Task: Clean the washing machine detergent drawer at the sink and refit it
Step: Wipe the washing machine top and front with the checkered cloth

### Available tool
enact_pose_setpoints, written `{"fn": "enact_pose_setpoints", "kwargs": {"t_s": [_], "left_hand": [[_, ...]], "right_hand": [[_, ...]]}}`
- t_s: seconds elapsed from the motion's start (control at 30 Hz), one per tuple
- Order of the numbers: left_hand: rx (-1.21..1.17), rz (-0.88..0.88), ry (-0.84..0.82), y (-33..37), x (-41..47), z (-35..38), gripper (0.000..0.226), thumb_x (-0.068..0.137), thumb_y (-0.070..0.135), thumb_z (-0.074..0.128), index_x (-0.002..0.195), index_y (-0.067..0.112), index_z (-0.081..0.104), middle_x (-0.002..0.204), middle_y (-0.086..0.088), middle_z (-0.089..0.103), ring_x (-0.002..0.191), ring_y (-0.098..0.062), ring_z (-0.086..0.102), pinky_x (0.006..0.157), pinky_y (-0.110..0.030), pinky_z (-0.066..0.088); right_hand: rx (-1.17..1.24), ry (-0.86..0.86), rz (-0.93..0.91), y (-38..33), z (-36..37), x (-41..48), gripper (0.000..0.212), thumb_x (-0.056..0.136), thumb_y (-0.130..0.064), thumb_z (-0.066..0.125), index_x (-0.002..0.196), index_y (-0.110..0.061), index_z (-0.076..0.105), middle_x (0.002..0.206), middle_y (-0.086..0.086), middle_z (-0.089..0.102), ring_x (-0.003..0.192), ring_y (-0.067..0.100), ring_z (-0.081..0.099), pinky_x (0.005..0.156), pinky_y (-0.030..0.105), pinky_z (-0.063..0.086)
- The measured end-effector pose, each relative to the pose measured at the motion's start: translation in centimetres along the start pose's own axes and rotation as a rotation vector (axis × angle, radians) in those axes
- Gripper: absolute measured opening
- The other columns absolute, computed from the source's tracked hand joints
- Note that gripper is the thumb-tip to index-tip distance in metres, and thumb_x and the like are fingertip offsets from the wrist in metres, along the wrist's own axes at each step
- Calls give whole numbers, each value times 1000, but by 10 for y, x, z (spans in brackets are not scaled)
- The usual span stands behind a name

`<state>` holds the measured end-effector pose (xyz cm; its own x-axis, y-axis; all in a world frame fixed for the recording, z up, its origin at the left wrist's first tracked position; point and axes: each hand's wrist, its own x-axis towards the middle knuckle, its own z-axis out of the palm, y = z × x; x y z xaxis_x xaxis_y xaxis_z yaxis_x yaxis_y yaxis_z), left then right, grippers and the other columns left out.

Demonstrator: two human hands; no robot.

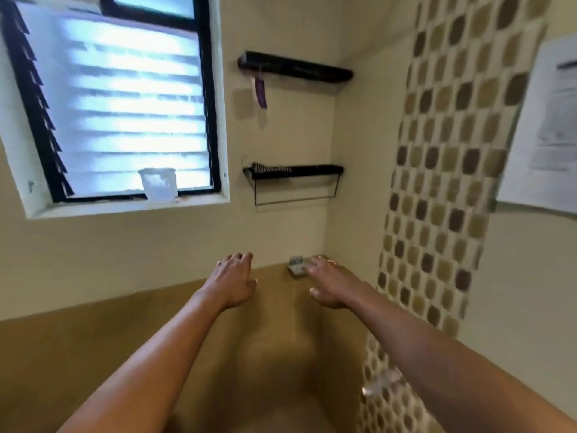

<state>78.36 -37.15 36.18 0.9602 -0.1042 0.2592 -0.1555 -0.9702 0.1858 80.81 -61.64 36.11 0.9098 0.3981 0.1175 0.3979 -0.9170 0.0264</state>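
Note:
Both my arms stretch forward toward a corner of a tiled room. My left hand (232,278) hangs in the air with relaxed, spread fingers and holds nothing. My right hand (327,281) reaches out with straight fingers, its fingertips at a small grey metal fitting (296,266) on the wall near the corner; whether they touch it is unclear. No detergent drawer, sink or washing machine is in view. The picture is blurred by motion.
A black-framed louvre window (118,98) with a clear plastic cup (157,183) on its sill is at the left. Two dark wall shelves (293,68) (293,173) hang in the corner. A mosaic tile strip (443,182) and a paper notice (546,126) are on the right wall. A chrome tap (379,384) shows low right.

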Motion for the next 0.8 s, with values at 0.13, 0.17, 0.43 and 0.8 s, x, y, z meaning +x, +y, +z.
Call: {"fn": "enact_pose_setpoints", "kwargs": {"t_s": [0.13,0.17,0.43,0.8], "left_hand": [[-19,-5,128,-10,74,-42,61,98,38,61,150,12,41,144,-10,53,134,-30,48,109,-43,43],[-25,-7,156,-11,92,-54,62,98,38,62,150,12,40,143,-10,53,134,-30,48,109,-44,44],[-18,-35,280,-24,212,-89,57,96,36,63,143,9,44,126,-14,59,124,-33,53,100,-47,49],[-96,-47,439,-46,356,-68,63,94,29,66,149,15,38,130,-16,61,123,-33,57,97,-48,54]], "right_hand": [[-14,124,-48,20,-53,73,59,94,-21,61,150,-15,44,156,13,41,141,30,43,112,42,43],[-24,157,-68,25,-66,92,60,93,-20,62,150,-15,45,157,12,40,142,30,42,112,42,43],[22,345,-146,57,-141,239,41,94,-26,60,132,-12,60,131,12,62,123,31,59,98,41,52],[112,154,-58,91,-155,446,46,94,-38,69,125,-6,59,125,12,61,110,31,62,81,34,50]]}}
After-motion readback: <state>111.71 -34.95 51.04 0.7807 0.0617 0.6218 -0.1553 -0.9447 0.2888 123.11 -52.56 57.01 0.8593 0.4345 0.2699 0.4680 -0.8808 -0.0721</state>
